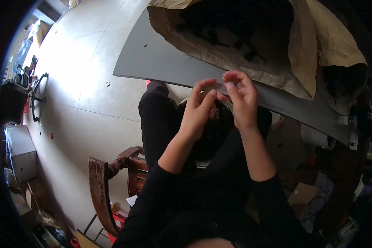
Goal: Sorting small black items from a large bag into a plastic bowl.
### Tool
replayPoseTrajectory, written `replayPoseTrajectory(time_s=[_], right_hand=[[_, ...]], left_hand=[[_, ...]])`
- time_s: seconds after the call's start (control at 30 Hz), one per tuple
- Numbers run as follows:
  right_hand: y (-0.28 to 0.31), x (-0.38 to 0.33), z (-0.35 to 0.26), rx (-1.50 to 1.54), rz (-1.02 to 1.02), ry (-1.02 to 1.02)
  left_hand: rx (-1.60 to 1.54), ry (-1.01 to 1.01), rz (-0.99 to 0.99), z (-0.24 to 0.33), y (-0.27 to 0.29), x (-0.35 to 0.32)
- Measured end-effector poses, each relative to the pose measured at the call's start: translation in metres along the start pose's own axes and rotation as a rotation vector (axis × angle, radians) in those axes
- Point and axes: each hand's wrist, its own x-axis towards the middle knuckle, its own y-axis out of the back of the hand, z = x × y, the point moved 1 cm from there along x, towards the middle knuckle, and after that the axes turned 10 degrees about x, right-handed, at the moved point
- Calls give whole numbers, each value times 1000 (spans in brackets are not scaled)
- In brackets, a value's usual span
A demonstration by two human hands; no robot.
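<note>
My left hand [199, 108] and my right hand [244, 99] are raised close together above my lap, just off the near edge of a grey tabletop [153, 58]. Curled fingers and a thumb drawn toward the fingertips shape the left hand. On the right hand, the thumb and bent fingers come together in a pinch. Whatever they hold, if anything, is too small to make out. Beyond them a large brown paper sack [273, 80] lies on the tabletop, its mouth toward me, with several small black pieces [248, 49] inside. Between my knees sits a dark container, mostly in shadow.
A worn wooden chair [99, 194] stands at my lower left. A black office chair [18, 95] and a white cabinet [20, 142] are at the far left on the pale tiled floor [107, 99]. A white bucket [316, 136] lies under the table's right end, near cardboard [302, 193].
</note>
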Motion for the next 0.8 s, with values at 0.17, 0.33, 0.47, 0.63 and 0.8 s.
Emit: replayPoseTrajectory(time_s=[0.17, 0.33, 0.47, 0.63, 0.8], right_hand=[[29, 21, -13, -692, 81, 391], [64, 76, -29, -1517, -39, 588], [59, 70, -36, -1395, -145, 450], [7, -29, -44, -1055, -402, 509], [7, -68, -38, -710, -374, 373]], left_hand=[[66, 15, -114, -7, 17, -19], [284, 77, -268, -32, 23, -49], [317, -10, -283, -45, 28, -62], [321, -220, 30, -13, 26, -68], [423, -253, 91, -4, 22, -68]])
